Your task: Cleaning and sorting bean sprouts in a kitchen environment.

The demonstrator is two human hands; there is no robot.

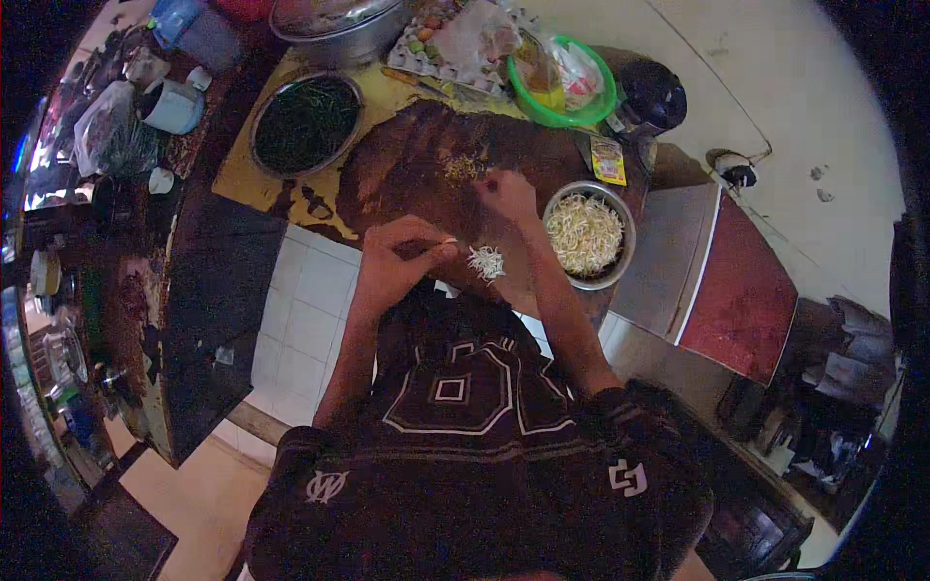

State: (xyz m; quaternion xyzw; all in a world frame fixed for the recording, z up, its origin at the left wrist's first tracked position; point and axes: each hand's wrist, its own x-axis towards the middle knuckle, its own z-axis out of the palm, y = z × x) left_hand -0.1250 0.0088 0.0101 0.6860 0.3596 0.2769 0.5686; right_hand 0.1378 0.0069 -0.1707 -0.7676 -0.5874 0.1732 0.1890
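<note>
Before me, a small heap of white bean sprouts (487,263) lies near the edge of a dark, wet-looking tabletop (407,152). My left hand (410,254) is just left of that heap, thumb and fingertips pinched around a thin pale piece, likely a sprout. Farther forward and to the right, my right hand (511,196) has its fingers curled beside a scatter of yellowish bits (465,168); whether it holds anything cannot be told. A metal bowl full of bean sprouts (585,234) stands right of my right forearm.
A round metal bowl of dark green vegetables (306,125) stands at the left. Along the back are a large metal pot (338,33), egg trays (450,62), a knife (414,81) and a green plastic basket (607,80) with a bottle. A yellow packet (608,161) lies behind the sprout bowl.
</note>
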